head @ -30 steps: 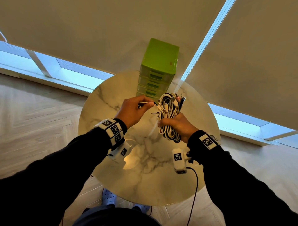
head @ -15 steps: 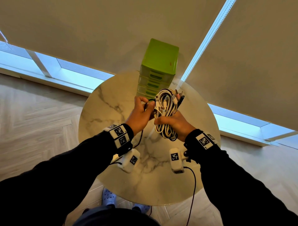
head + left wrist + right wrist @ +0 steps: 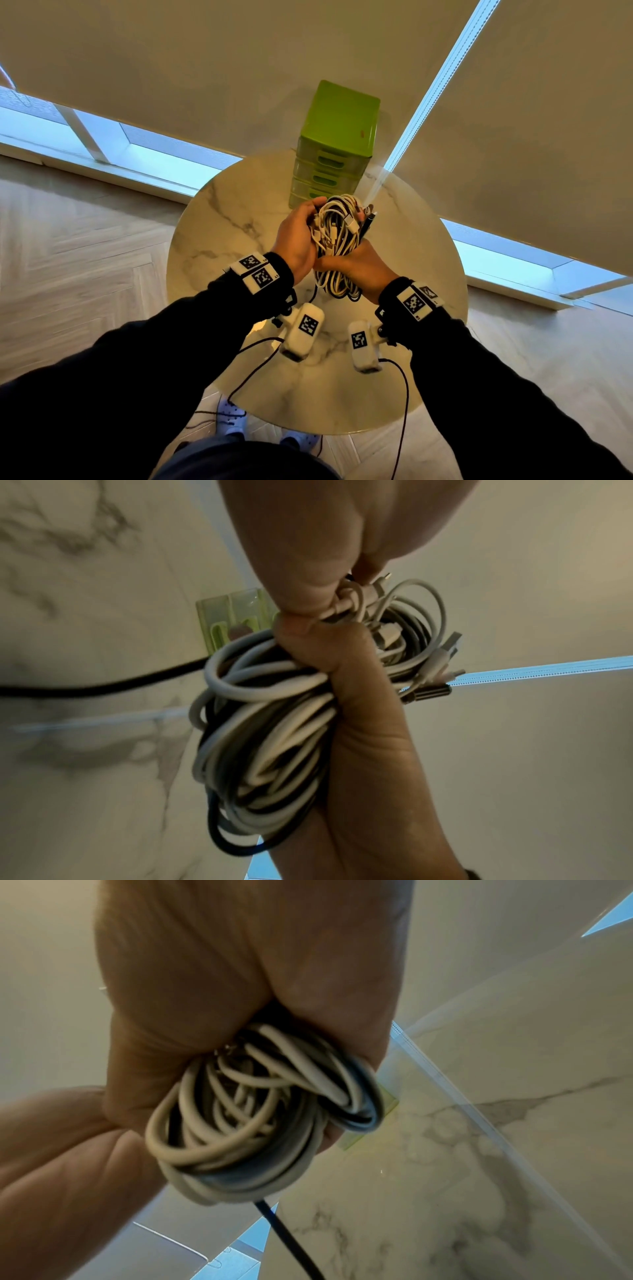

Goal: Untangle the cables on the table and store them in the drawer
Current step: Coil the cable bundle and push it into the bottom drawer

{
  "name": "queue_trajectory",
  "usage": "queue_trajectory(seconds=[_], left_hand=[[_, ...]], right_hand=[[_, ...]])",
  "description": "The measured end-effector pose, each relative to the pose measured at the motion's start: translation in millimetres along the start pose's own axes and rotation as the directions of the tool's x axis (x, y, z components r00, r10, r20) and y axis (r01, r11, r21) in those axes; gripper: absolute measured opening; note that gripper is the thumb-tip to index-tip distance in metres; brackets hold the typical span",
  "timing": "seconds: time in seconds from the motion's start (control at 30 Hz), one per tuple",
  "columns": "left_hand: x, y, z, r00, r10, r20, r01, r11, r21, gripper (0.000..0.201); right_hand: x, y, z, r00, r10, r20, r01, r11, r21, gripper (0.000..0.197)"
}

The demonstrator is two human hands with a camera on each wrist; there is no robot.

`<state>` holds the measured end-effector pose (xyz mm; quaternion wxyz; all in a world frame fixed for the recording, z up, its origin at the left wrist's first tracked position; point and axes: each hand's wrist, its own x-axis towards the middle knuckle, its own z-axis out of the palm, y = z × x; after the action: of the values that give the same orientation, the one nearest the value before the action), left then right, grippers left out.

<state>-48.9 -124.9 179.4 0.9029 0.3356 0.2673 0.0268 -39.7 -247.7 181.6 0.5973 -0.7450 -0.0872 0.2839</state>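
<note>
While both hands, left hand (image 3: 297,236) and right hand (image 3: 356,265), clutch the cables (image 3: 337,236) mid-table (image 3: 219,219), drawers (image 3: 334,161) crowd the twelve-o'clock rim.

The left hand (image 3: 298,236) and right hand (image 3: 356,267) are hiding the cable bundle's (image 3: 337,236) middle, and motion is blurring its loops.

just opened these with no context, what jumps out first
A thick bundle of white and dark cables, held above the round marble table: the right hand grips its lower half, and the left hand wraps round its upper left side. Behind them, at the table's far edge, stands a bright green drawer unit, its drawers all shut.
</note>
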Motion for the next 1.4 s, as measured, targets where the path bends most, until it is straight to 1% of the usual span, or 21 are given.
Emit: queue_trajectory(seconds=[0.1, 0.17, 0.2, 0.27, 0.3, 0.4, 0.43, 0.5, 0.57, 0.6, 0.67, 0.73, 0.8, 0.87, 0.97, 1.07, 1.13, 1.2, 1.27, 1.33, 1.4], left_hand=[[-1.3, -2.4, 0.0, 1.0, -0.009, 0.004, 0.009, 1.0, 0.025, 0.039], [-2.6, -3.5, -1.1, 1.0, -0.011, 0.001, 0.011, 0.998, 0.065, 0.046], [-0.6, -5.6, -4.2, 1.0, -0.016, 0.023, 0.014, 0.996, 0.09, 0.052], [12.8, -14.2, -14.3, 0.992, -0.054, 0.115, 0.038, 0.99, 0.135, 0.064], [9.2, -11.0, -12.3, 0.988, -0.063, 0.141, 0.04, 0.986, 0.16, 0.062], [-8.7, 10.8, 5.5, 0.991, -0.014, 0.133, -0.015, 0.976, 0.217, 0.036], [-7.5, 14.2, 6.0, 0.989, 0.005, 0.146, -0.043, 0.966, 0.255, 0.035], [-9.5, 21.0, 0.7, 0.982, 0.046, 0.183, -0.108, 0.933, 0.343, 0.043], [-15.5, 23.2, -12.2, 0.975, 0.04, 0.217, -0.138, 0.878, 0.458, 0.051], [-19.4, 20.0, -19.8, 0.973, -0.007, 0.229, -0.121, 0.834, 0.539, 0.052], [-29.5, 7.4, -36.5, 0.956, -0.18, 0.231, -0.035, 0.712, 0.701, 0.046], [-38.1, -7.0, -51.3, 0.903, -0.356, 0.24, 0.032, 0.613, 0.79, 0.04], [-39.9, -17.7, -63.0, 0.864, -0.407, 0.295, -0.026, 0.549, 0.835, 0.037], [-36.7, -18.6, -67.5, 0.869, -0.365, 0.334, -0.129, 0.485, 0.865, 0.037], [-23.8, -11.8, -70.7, 0.905, -0.256, 0.339, -0.226, 0.385, 0.895, 0.038], [-12.5, -4.2, -76.0, 0.918, -0.206, 0.34, -0.268, 0.31, 0.912, 0.054], [-9.4, 5.4, -76.2, 0.926, -0.208, 0.316, -0.253, 0.281, 0.926, 0.056], [-7.0, 14.9, -78.7, 0.932, -0.193, 0.307, -0.254, 0.259, 0.932, 0.054], [-5.4, 25.3, -82.9, 0.944, -0.138, 0.301, -0.262, 0.243, 0.934, 0.056], [-4.3, 33.4, -88.4, 0.958, -0.045, 0.282, -0.26, 0.269, 0.927, 0.057], [-2.8, 36.7, -90.5, 0.96, 0.06, 0.272, -0.276, 0.332, 0.902, 0.055]], right_hand=[[-0.1, 1.0, -0.6, 0.999, 0.032, 0.013, -0.033, 0.999, 0.033, 0.051], [-1.9, 3.0, -1.2, 0.997, 0.061, 0.053, -0.065, 0.995, 0.077, 0.047], [-3.1, 4.0, -1.9, 0.994, 0.071, 0.081, -0.079, 0.992, 0.102, 0.045], [-4.3, 3.9, -3.2, 0.992, 0.075, 0.1, -0.086, 0.99, 0.109, 0.045], [-4.2, 3.6, -4.1, 0.993, 0.071, 0.095, -0.081, 0.991, 0.105, 0.045], [-4.0, 1.6, -7.7, 0.996, 0.063, 0.064, -0.072, 0.987, 0.145, 0.041], [-3.9, -0.1, -8.9, 0.998, 0.057, 0.041, -0.063, 0.986, 0.156, 0.038], [-2.9, -1.4, -12.1, 0.999, 0.044, -0.024, -0.039, 0.985, 0.17, 0.028], [-0.8, -0.7, -16.3, 0.996, 0.044, -0.078, -0.027, 0.978, 0.206, 0.019], [0.9, -0.7, -18.1, 0.993, 0.054, -0.108, -0.028, 0.972, 0.233, 0.02], [4.7, 0.1, -21.1, 0.984, 0.077, -0.159, -0.029, 0.959, 0.281, 0.027], [5.6, -4.2, -21.7, 0.983, 0.076, -0.165, -0.015, 0.94, 0.342, 0.017], [6.2, -9.3, -21.9, 0.99, 0.084, -0.115, -0.026, 0.898, 0.439, 0.001], [6.6, -11.8, -20.6, 0.993, 0.089, -0.075, -0.038, 0.857, 0.514, 0.004], [4.3, -15.4, -16.7, 0.996, 0.085, 0.004, -0.072, 0.821, 0.566, 0.006], [1.4, -17.7, -16.2, 0.995, 0.055, 0.087, -0.093, 0.852, 0.515, 0.008], [-0.7, -18.9, -17.4, 0.991, 0.048, 0.122, -0.095, 0.902, 0.421, 0.008], [-3.9, -21.8, -20.9, 0.991, 0.06, 0.121, -0.09, 0.961, 0.261, 0.008], [-6.0, -23.7, -26.7, 0.99, 0.064, 0.126, -0.074, 0.994, 0.082, 0.013], [-5.7, -22.5, -30.3, 0.988, 0.077, 0.137, -0.072, 0.997, -0.038, 0.02], [-2.7, -16.2, -30.9, 0.99, 0.086, 0.109, -0.08, 0.995, -0.059, 0.025]])
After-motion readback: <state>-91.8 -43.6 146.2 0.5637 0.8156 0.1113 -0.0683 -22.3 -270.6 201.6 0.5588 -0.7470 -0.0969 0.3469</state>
